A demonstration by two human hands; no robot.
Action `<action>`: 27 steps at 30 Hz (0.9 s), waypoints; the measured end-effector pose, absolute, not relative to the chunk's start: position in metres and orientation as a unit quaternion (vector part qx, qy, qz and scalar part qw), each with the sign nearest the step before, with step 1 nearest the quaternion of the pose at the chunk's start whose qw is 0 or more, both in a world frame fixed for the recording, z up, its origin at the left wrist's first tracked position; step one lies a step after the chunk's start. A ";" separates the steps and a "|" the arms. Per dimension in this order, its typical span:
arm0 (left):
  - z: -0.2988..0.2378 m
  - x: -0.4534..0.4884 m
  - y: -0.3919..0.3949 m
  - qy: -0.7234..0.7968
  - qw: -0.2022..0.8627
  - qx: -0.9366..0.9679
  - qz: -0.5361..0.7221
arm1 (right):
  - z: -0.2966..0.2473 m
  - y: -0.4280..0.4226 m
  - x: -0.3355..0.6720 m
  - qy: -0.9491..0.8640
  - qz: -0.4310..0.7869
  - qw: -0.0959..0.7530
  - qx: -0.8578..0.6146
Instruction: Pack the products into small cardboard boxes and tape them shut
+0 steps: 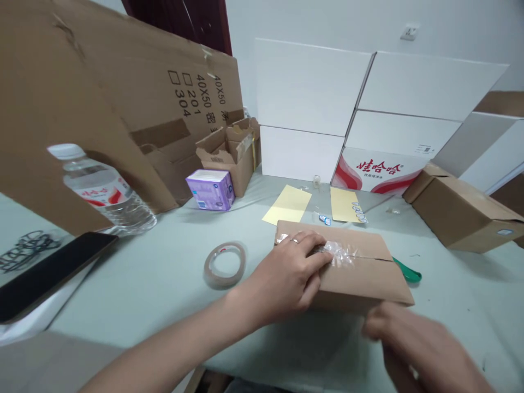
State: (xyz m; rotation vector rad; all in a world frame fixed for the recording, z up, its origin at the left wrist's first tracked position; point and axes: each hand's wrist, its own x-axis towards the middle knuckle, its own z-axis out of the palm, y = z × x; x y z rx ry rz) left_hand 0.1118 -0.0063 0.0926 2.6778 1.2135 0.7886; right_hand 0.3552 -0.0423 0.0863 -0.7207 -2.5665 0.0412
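Note:
A small brown cardboard box (356, 278) lies on the table in front of me, with crinkled clear tape (341, 254) along the middle of its top. My left hand (292, 273) holds the box at its left part. Its bent fingers press on the top beside the clear tape, and the thumb sits near the front edge. Just off the box's front right corner is my right hand (417, 338), smeared by motion with its fingers curled; whether it holds anything is not clear. Behind the box's right side a green strip-like object (407, 271) sticks out.
A tape roll (225, 265) lies left of the box. Farther left are a purple tissue pack (210, 190), a water bottle (108, 191) and a black phone-like slab (53, 273). Yellow paper sheets (289, 204) lie behind. Cardboard boxes (466, 210) and white panels (303, 87) bound the table.

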 end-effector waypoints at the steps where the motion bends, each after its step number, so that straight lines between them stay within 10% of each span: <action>1: 0.093 0.113 -0.007 0.401 0.052 0.878 0.257 | 0.094 -0.035 0.357 -0.923 -0.003 0.263 -0.281; 13: 0.073 0.046 -0.004 0.532 0.121 0.634 0.547 | 0.085 0.020 0.362 -0.925 -0.085 0.041 -0.367; 27: 0.001 -0.018 -0.076 0.629 0.077 0.724 0.271 | 0.093 0.017 0.361 -0.907 -0.011 0.005 -0.422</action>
